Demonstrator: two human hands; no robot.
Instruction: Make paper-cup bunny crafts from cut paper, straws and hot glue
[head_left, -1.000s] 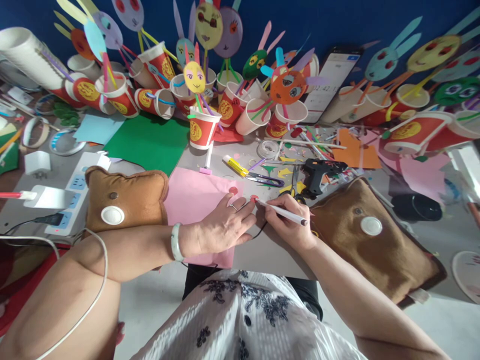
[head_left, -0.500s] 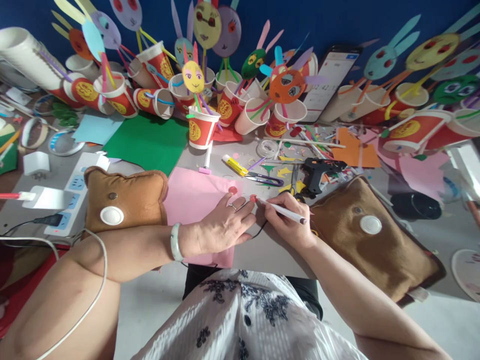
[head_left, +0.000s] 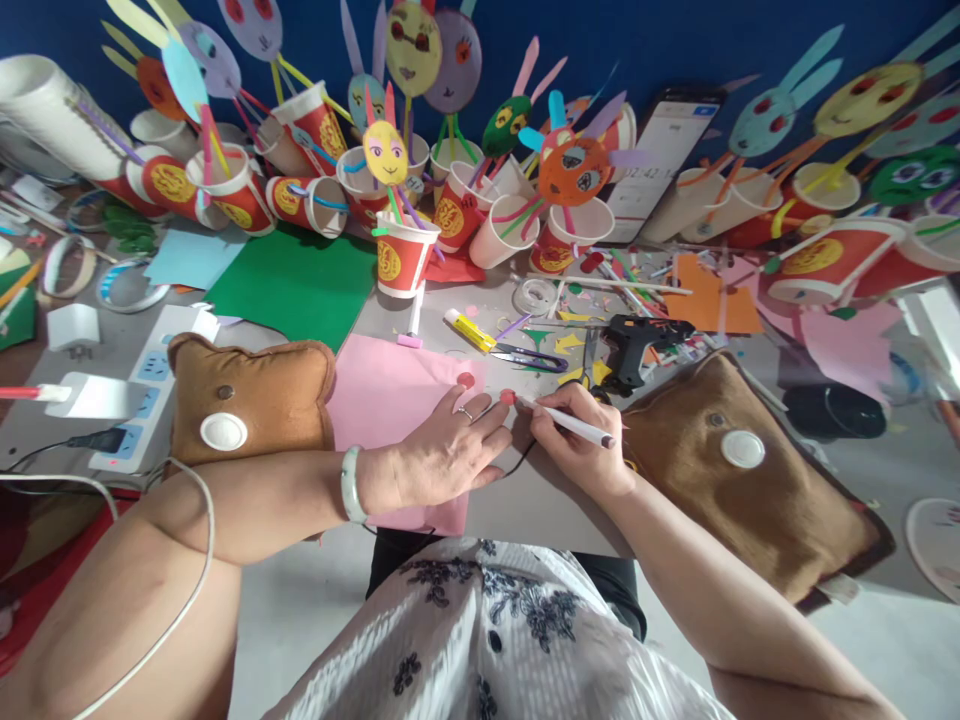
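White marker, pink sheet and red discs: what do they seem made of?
White marker: probably smooth plastic, from its even, straight barrel. Pink sheet: likely matt paper, lying thin and flat without sharp glare. Red discs: perhaps paper too, being flat and round, but too small to judge the finish.

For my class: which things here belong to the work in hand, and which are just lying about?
Seemingly in use:
white pen, held in the right hand
small red disc near its tip
pink sheet, partly under the left hand

Seemingly just lying about:
glue gun
purple snips
green sheet
power strip
phone, propped up
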